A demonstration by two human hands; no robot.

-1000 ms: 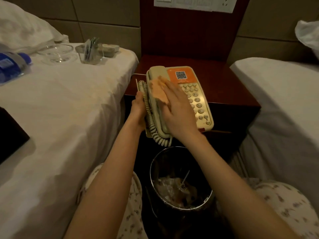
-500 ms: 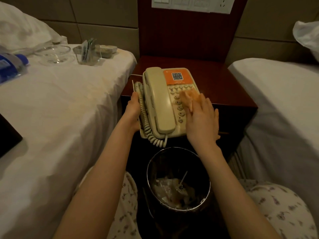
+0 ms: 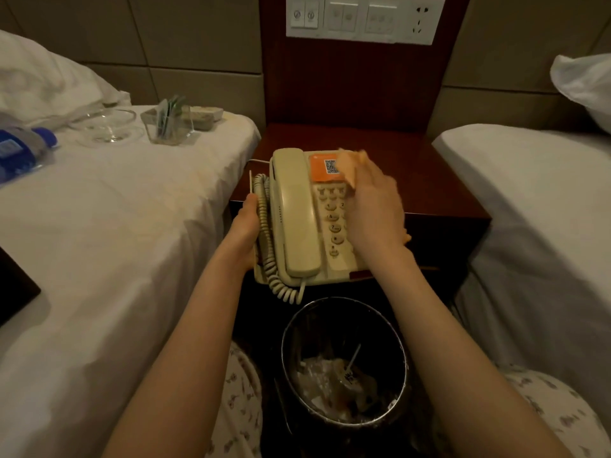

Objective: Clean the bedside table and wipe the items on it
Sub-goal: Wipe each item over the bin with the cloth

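A cream corded telephone [image 3: 297, 213] with an orange QR label lies at the front of the dark red bedside table [image 3: 426, 173], its front end overhanging the edge. My left hand [image 3: 244, 229] grips the phone's left side by the coiled cord. Over the keypad's right half, my right hand [image 3: 373, 206] presses an orange cloth [image 3: 350, 166]; the cloth's tip covers part of the orange label. The handset rests in its cradle.
A round bin [image 3: 344, 361] with rubbish stands on the floor below the table. White beds flank the table. The left bed carries a glass dish [image 3: 105, 125], a clear holder with sachets [image 3: 168, 123], a small tray [image 3: 206, 115] and a blue-labelled bottle [image 3: 20, 150]. A switch panel [image 3: 363, 18] is on the wall.
My right hand with the cloth moved from the handset rightward onto the keypad, then farther up toward the orange label. My left hand stays on the phone's left side.
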